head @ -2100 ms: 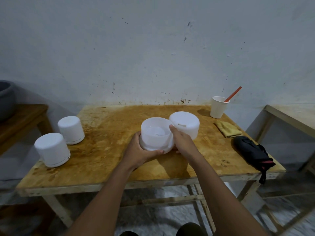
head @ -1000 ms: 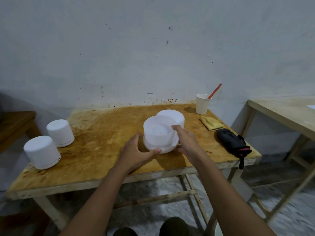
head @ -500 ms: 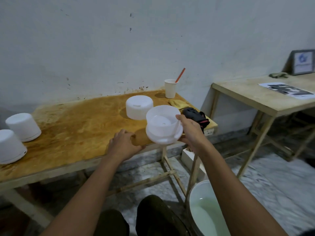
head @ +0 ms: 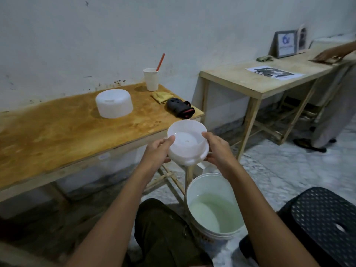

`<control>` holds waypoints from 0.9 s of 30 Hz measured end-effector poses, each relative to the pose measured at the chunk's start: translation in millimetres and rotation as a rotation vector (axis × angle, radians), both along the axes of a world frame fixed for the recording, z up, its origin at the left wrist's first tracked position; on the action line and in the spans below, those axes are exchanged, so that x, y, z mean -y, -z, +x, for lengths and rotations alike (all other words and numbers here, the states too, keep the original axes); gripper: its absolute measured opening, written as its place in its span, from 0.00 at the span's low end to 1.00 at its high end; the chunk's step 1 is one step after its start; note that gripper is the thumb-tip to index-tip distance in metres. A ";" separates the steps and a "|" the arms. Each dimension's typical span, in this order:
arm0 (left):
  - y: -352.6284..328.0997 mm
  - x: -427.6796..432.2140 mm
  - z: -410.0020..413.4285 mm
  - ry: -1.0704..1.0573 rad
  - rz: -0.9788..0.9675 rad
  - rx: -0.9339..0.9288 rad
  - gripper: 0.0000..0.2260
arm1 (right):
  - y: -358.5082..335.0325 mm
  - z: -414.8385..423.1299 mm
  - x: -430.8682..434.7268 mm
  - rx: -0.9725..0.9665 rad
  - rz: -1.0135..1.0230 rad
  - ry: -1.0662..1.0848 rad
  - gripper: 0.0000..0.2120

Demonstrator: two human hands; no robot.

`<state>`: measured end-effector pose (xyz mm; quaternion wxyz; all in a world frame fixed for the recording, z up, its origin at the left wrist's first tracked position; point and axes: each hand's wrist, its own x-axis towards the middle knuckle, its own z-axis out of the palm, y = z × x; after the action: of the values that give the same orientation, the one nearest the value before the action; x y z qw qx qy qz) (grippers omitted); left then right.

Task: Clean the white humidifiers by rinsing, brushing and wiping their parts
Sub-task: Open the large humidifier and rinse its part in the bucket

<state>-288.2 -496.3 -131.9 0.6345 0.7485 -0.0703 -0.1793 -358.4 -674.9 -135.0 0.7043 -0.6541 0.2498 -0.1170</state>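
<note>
A white humidifier base with an open tank hangs in the air past the table's right front corner. My left hand grips its left side and my right hand grips its right side. The base's white dome cover stands on the stained wooden table. Below the base, on the floor, a white bucket holds pale water. A white paper cup with a red-handled brush in it stands at the table's back right, with a yellow cloth beside it.
A black glove-like item lies at the table's right edge. A black perforated stool stands right of the bucket. A second pale table at the right holds a paper sheet and framed pictures; another person's hand rests on it.
The base was lifted off the table by my right hand and carried right, over the bucket. My left hand left the table edge and took hold of it again. The view swung right.
</note>
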 end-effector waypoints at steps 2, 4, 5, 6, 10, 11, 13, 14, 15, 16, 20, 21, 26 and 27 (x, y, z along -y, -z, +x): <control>11.5 14.2 -4.7 0.015 0.013 -0.022 0.20 | 14.7 -10.5 11.2 -0.015 -0.003 0.036 0.10; 19.9 25.3 -11.0 0.044 0.017 -0.036 0.17 | 28.0 -18.2 20.0 -0.023 0.004 0.058 0.12; 27.6 33.8 -12.0 0.061 0.022 -0.049 0.15 | 36.9 -21.5 26.9 -0.032 0.014 0.075 0.14; 34.4 40.4 -12.5 0.068 0.027 -0.056 0.14 | 45.5 -23.6 32.1 -0.039 0.018 0.092 0.15; 69.8 66.2 -4.8 0.117 0.067 -0.105 0.16 | 82.7 -27.5 51.3 -0.062 0.054 0.171 0.13; 79.9 72.4 -0.6 0.129 0.084 -0.118 0.17 | 92.2 -26.9 55.7 -0.072 0.075 0.188 0.13; 104.8 87.9 7.7 0.151 0.114 -0.158 0.18 | 117.3 -24.5 67.6 -0.107 0.133 0.224 0.15; 115.9 94.2 11.4 0.161 0.121 -0.179 0.18 | 128.6 -24.0 72.2 -0.120 0.164 0.236 0.16; 127.7 99.4 14.9 0.172 0.131 -0.202 0.18 | 139.6 -24.0 76.6 -0.134 0.189 0.246 0.16; 139.1 106.3 18.6 0.183 0.148 -0.225 0.18 | 151.3 -22.9 81.9 -0.144 0.211 0.254 0.15; 186.9 130.3 33.6 0.233 0.242 -0.317 0.16 | 190.4 -16.9 99.7 -0.176 0.266 0.259 0.11; 196.5 134.3 34.6 0.254 0.266 -0.333 0.16 | 198.3 -15.6 103.4 -0.179 0.259 0.256 0.11; 248.5 147.4 39.6 0.215 0.407 -0.346 0.24 | 243.5 -9.2 116.8 -0.189 0.169 0.277 0.20; 261.9 147.2 41.5 0.184 0.453 -0.345 0.28 | 251.8 -8.8 118.0 -0.193 0.128 0.284 0.20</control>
<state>-246.7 -643.5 -393.8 0.4349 0.8200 0.0129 -0.3719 -367.2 -792.9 -386.8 0.6938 -0.5742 0.4129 -0.1359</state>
